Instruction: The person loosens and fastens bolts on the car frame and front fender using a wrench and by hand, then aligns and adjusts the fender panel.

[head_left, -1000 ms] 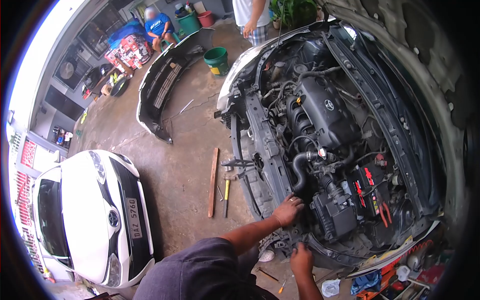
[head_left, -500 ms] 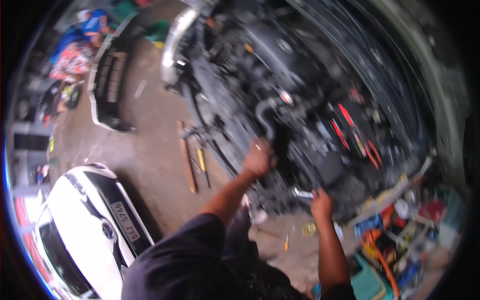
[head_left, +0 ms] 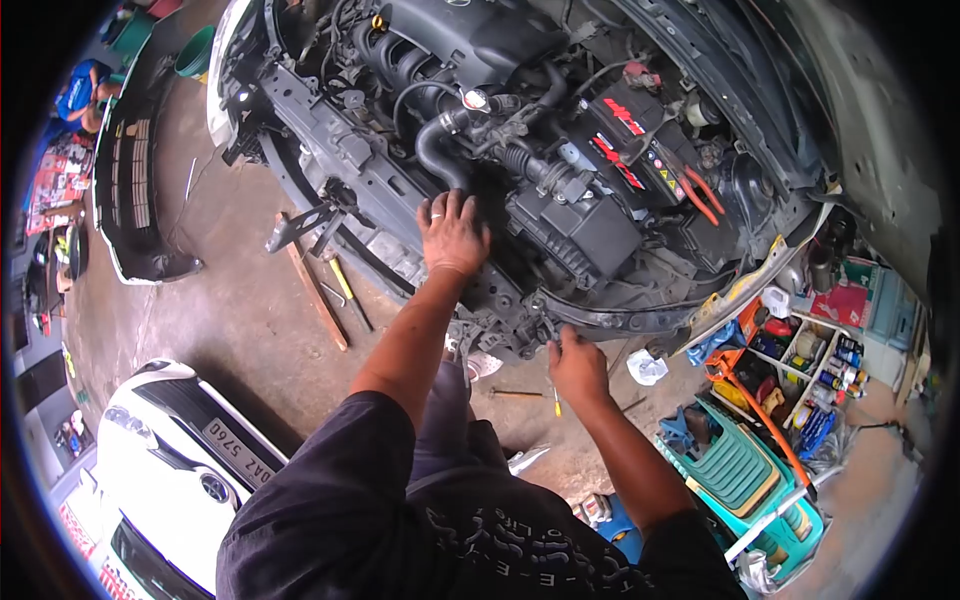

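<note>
Engine bay (head_left: 680, 315) work seems centred on its near front corner; the step in hand looks like close handwork at the fittings there, and the next move calls for a steady brace and small, controlled finger movements in the narrow space. Front crossmember (head_left: 345, 150), dark, dusty and pierced with openings, runs along the bay's front edge towards that corner. Behind it, the air filter box (head_left: 590, 230) is matte black and ribbed along one side. The left hand (head_left: 453, 235) rests at the crossmember's inner edge, fingers partly spread and bent, apparently bracing rather than gripping; a curved black hose (head_left: 435, 155) comes down just beside them. The right hand (head_left: 580, 372) is at the front corner, fingers curled inward; whether they are fully closed or hold anything, I cannot tell. Red-handled pliers (head_left: 703, 192) lie beside the battery (head_left: 625, 135).
</note>
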Motion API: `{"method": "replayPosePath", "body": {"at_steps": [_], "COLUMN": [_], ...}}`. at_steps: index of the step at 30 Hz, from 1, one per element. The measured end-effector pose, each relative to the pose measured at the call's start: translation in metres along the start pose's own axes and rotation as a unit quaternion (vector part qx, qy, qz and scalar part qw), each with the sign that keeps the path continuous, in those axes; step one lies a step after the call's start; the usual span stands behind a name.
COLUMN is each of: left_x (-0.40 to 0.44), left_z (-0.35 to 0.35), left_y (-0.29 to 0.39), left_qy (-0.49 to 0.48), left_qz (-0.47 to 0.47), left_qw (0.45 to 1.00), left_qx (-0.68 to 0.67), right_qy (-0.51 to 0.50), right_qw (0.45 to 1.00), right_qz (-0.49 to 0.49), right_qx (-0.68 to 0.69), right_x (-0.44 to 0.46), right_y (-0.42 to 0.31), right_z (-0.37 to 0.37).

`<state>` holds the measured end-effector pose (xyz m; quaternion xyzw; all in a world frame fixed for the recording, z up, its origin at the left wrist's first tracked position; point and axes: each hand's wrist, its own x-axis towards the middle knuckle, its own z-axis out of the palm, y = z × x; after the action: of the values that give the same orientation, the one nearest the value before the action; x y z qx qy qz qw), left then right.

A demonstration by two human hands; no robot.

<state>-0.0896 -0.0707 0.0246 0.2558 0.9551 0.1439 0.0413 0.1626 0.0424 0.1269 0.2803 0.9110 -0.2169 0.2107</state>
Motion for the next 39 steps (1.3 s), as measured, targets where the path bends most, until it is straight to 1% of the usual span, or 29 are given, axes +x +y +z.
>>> {"method": "replayPosePath", "body": {"at_steps": [2, 6, 8, 10, 12, 13, 15, 16, 18, 19, 21, 22, 23, 24, 26, 27, 28, 30, 31, 32, 33, 34, 36, 37, 39], "left_x": [-0.001, -0.002, 0.0, -0.001, -0.002, -0.001, -0.002, -0.001, -0.002, -0.002, -0.002, -0.003, -0.002, -0.004, 0.0, 0.0, -0.001, 0.0, 0.0, -0.001, -0.001, 0.0, -0.004, -0.004, -0.006], "left_z": [0.0, -0.001, -0.004, -0.001, 0.004, 0.003, 0.001, 0.001, 0.0, 0.0, 0.001, 0.001, 0.0, 0.0, 0.004, 0.002, 0.001, -0.001, 0.002, 0.003, 0.003, 0.003, -0.001, -0.006, -0.018], "left_y": [0.0, 0.001, 0.002, 0.0, -0.002, -0.001, -0.001, -0.001, -0.003, -0.003, -0.003, -0.003, -0.004, -0.008, -0.005, -0.003, -0.001, -0.004, -0.005, -0.008, -0.006, -0.004, -0.005, -0.007, -0.007], "left_qy": [0.004, 0.017, 0.015, 0.007, 0.022, 0.023, 0.019, 0.016, 0.02, 0.024, 0.026, 0.027, 0.032, 0.033, 0.024, 0.015, 0.009, 0.025, 0.041, 0.04, 0.035, 0.031, 0.027, 0.02, 0.014], "left_qz": [-0.001, 0.005, 0.006, 0.008, 0.011, 0.009, 0.009, 0.007, 0.009, 0.012, 0.013, 0.018, 0.021, 0.02, 0.018, 0.011, 0.009, 0.016, 0.019, 0.017, 0.015, 0.013, 0.015, 0.027, 0.046], "left_qw": [1.0, 1.0, 1.0, 1.0, 1.0, 1.0, 1.0, 1.0, 1.0, 1.0, 1.0, 0.999, 0.999, 0.999, 0.999, 1.0, 1.0, 1.0, 0.999, 0.999, 0.999, 0.999, 1.0, 0.999, 0.999], "left_qx": [0.009, 0.012, 0.008, 0.004, 0.015, 0.011, 0.009, 0.01, 0.006, 0.002, -0.001, -0.006, -0.009, -0.002, -0.016, -0.009, -0.015, -0.007, -0.008, -0.007, -0.004, -0.002, 0.002, -0.008, -0.019], "right_qy": [-0.008, -0.025, -0.022, -0.035, -0.07, -0.069, -0.095, -0.096, -0.064, -0.066, 0.101, 0.195, 0.247, 0.198, 0.104, 0.079, 0.109, 0.169, 0.101, 0.036, 0.079, 0.081, -0.008, -0.033, -0.038], "right_qw": [1.0, 0.999, 0.995, 0.994, 0.989, 0.989, 0.981, 0.981, 0.977, 0.977, 0.977, 0.973, 0.963, 0.973, 0.977, 0.978, 0.967, 0.951, 0.957, 0.947, 0.961, 0.961, 0.988, 0.987, 0.986], "right_qz": [0.006, -0.013, -0.102, -0.104, -0.133, -0.13, -0.168, -0.167, -0.201, -0.202, -0.184, -0.125, -0.1, -0.115, -0.186, -0.185, -0.204, -0.13, -0.044, 0.052, -0.023, -0.02, -0.084, -0.11, -0.161], "right_qx": [0.003, 0.033, 0.006, -0.009, 0.017, 0.015, -0.005, -0.006, -0.013, -0.013, -0.038, 0.01, 0.048, 0.039, 0.03, 0.055, 0.105, 0.223, 0.27, 0.315, 0.263, 0.263, 0.132, 0.112, 0.022], "right_x": [-0.008, -0.008, 0.0, 0.009, 0.023, 0.031, 0.044, 0.049, 0.056, 0.063, 0.083, 0.11, 0.136, 0.152, 0.137, 0.12, 0.106, 0.088, 0.09, 0.088, 0.092, 0.096, 0.101, 0.104, 0.099], "right_y": [-0.01, -0.032, -0.033, -0.046, -0.051, -0.051, -0.057, -0.06, -0.067, -0.063, -0.053, -0.052, -0.046, -0.04, -0.041, -0.047, -0.045, -0.039, -0.036, -0.03, -0.03, -0.03, -0.043, -0.053, -0.068], "right_z": [0.008, 0.022, 0.039, 0.032, 0.027, 0.029, 0.029, 0.026, 0.02, 0.03, 0.05, 0.018, -0.015, -0.031, -0.04, -0.043, -0.042, -0.044, -0.05, -0.056, -0.057, -0.059, -0.06, -0.06, -0.057]}}
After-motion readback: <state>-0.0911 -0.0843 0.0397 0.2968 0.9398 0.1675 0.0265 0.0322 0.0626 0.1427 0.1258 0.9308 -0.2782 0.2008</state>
